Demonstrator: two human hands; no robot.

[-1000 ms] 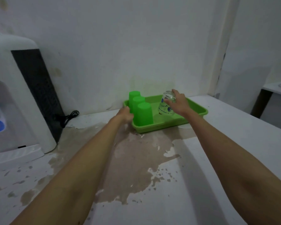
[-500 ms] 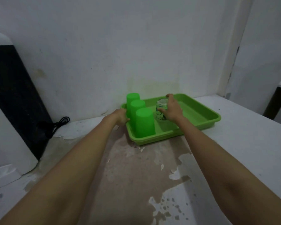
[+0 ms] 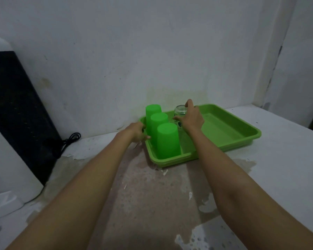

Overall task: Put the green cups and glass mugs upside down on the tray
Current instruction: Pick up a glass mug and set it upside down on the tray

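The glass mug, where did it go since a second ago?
The right hand carried the glass mug down from above the green tray and back to beside the green cups, upside down, fingers on it. The left hand stayed at the tray's left edge; the three cups did not move.

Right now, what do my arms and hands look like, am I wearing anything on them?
Both forearms are bare, with no sleeves in view. No watch, bracelet, ring or glove shows on the left hand or the right hand. No markings show.
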